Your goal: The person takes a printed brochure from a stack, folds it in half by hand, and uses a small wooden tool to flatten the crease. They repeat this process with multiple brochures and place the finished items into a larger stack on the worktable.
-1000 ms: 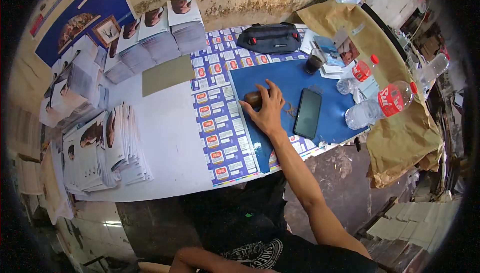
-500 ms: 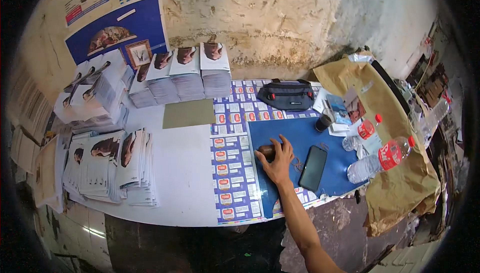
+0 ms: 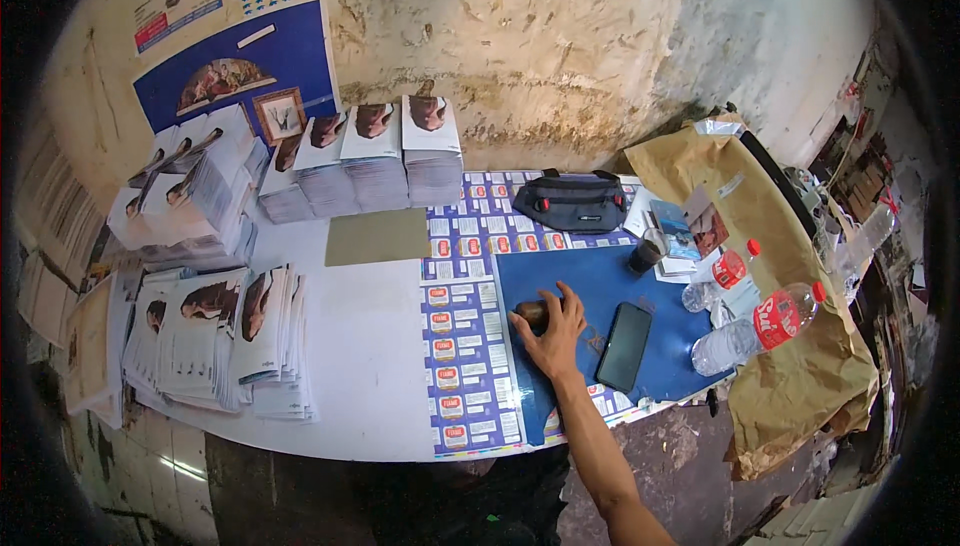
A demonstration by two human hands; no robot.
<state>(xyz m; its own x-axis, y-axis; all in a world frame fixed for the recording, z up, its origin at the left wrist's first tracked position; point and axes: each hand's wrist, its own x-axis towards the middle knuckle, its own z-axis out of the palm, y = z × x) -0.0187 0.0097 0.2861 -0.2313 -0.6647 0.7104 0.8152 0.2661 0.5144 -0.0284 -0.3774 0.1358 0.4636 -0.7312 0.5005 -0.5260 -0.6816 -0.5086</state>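
My right hand [image 3: 556,334] reaches in from the lower right over the blue sheet [image 3: 600,264] on the table. Its thumb and fingers curve around a small, dark brown, rounded object [image 3: 530,317], which rests on the sheet. The fingers partly hide it, so its exact kind cannot be made out. Right of the hand lies a black smartphone [image 3: 624,347], screen up. A glass of dark drink [image 3: 647,251] stands beyond the phone. My left hand is out of view.
Stacks of printed booklets [image 3: 434,151] stand along the back, with fanned booklets [image 3: 205,321] at the left. A grey-green board [image 3: 377,237] lies mid-table. A dark waist bag [image 3: 571,202], plastic bottles [image 3: 728,341] and brown paper [image 3: 790,396] occupy the right side.
My right hand's fingers have drawn slightly closer around the brown object, which stays in about the same spot. The whole view has shifted a little.
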